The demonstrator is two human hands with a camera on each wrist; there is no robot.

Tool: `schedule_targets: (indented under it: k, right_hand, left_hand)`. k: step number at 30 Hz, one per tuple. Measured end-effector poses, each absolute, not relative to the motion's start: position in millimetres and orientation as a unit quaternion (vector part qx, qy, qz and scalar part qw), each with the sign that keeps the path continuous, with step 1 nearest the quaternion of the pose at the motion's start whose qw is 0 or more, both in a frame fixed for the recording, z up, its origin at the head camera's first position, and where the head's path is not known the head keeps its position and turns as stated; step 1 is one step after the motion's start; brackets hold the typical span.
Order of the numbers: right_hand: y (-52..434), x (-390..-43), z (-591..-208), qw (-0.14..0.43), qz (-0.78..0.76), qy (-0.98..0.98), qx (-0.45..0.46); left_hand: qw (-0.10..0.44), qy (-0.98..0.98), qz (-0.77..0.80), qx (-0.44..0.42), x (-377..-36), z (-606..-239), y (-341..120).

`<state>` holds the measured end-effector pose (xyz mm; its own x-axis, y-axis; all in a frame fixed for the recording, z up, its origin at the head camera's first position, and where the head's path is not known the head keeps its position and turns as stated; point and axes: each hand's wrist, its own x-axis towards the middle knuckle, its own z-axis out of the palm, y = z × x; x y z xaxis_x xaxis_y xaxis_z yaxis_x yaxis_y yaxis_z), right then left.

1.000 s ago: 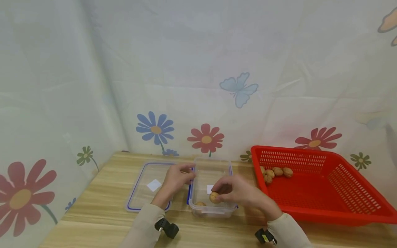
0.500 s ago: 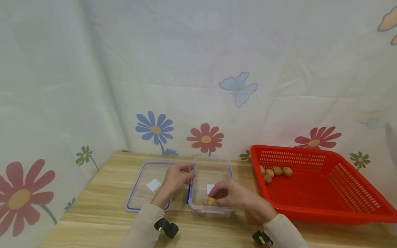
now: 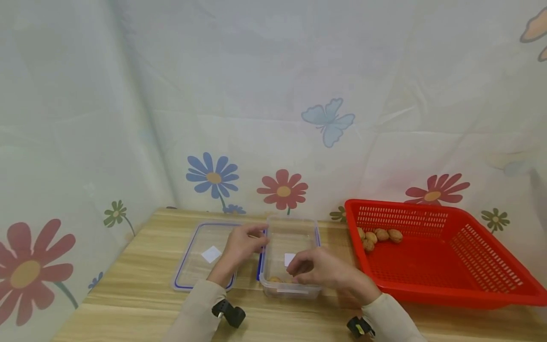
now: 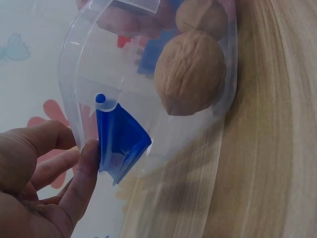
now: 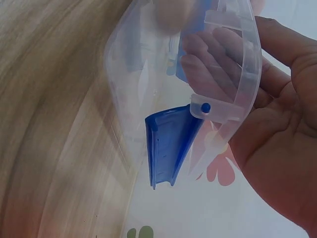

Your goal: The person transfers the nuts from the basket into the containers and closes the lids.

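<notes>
A clear plastic food container point(image 3: 295, 289) with blue side latches stands lidless on the table. My left hand point(image 3: 244, 243) pinches its left rim between thumb and fingers, by a hanging blue latch point(image 4: 121, 141) in the left wrist view. Over the container's front right side, my right hand point(image 3: 322, 268) dips its fingers point(image 5: 210, 69) inside, loosely bent with nothing visible between them. Two walnuts lie in the container; the nearer walnut point(image 4: 190, 73) and the farther walnut point(image 4: 200, 17) show through the wall. In the head view, the front rim and right hand partly hide them.
Left of the container lies its clear lid point(image 3: 192, 261), blue-sealed and bearing a white label point(image 3: 211, 254). On the right stands a large red plastic basket point(image 3: 427, 273), with several walnuts point(image 3: 382, 234) in its left back corner. A patterned cloth hangs behind the table.
The right hand lowered a walnut into the container's front and let go of it beside the other walnut. The left hand has stayed at the left rim.
</notes>
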<state>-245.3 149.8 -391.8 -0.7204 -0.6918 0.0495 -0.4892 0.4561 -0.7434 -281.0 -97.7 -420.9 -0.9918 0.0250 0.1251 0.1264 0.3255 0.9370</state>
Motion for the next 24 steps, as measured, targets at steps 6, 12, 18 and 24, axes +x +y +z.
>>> schedule_targets:
  k: [6,12,18,24]
  right_hand:
    - [150,-246,-390,0.136,-0.387,0.843,-0.347]
    - [151,-244,-387,0.128,-0.392,0.842,-0.348]
    - [158,-238,-369,0.113,-0.398,0.848,-0.331]
    - [168,-235,-344,0.086,-0.388,0.856,-0.331]
  left_hand:
    - [0.048,-0.811,-0.581,-0.052,-282,-421,-98]
    - [0.047,-0.808,-0.584,-0.057,-282,-422,-98]
    - [0.044,-0.811,-0.582,-0.054,-281,-422,-97]
    - [0.049,-0.806,-0.588,-0.056,-279,-421,-98]
